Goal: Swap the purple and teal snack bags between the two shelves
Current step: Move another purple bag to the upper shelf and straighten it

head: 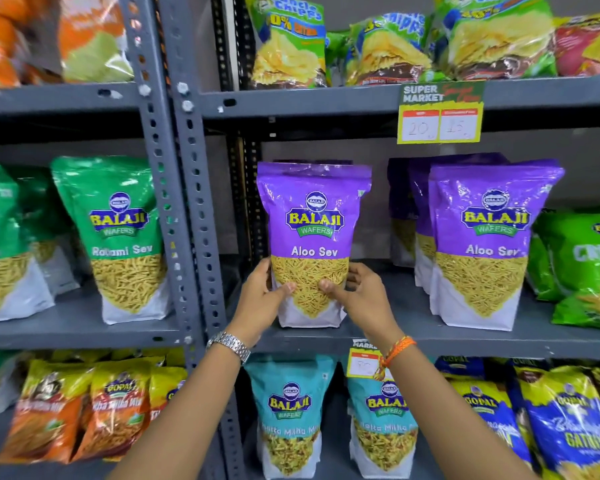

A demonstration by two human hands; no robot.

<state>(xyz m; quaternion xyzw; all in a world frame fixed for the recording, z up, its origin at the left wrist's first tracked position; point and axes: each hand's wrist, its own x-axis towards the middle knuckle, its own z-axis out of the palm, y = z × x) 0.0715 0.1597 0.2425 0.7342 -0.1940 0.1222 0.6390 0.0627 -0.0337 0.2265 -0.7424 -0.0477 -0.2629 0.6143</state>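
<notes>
A purple Aloo Sev bag (312, 216) stands upright on the middle grey shelf (395, 336). My left hand (262, 299) grips its lower left side and my right hand (359, 296) grips its lower right side, thumbs on the front. More purple bags (489, 237) stand in a row to its right on the same shelf. On the shelf below, two teal Balaji bags (290, 414) (383, 420) stand upright side by side, partly hidden by my forearms.
A slotted grey upright post (191, 202) splits the rack. Green Ratlami Sev bags (118, 230) fill the left bay. Uncle Chipps packs (288, 43) sit above, green packs (582, 265) at far right, Gopal packs (568, 427) below right. A price tag (440, 112) hangs overhead.
</notes>
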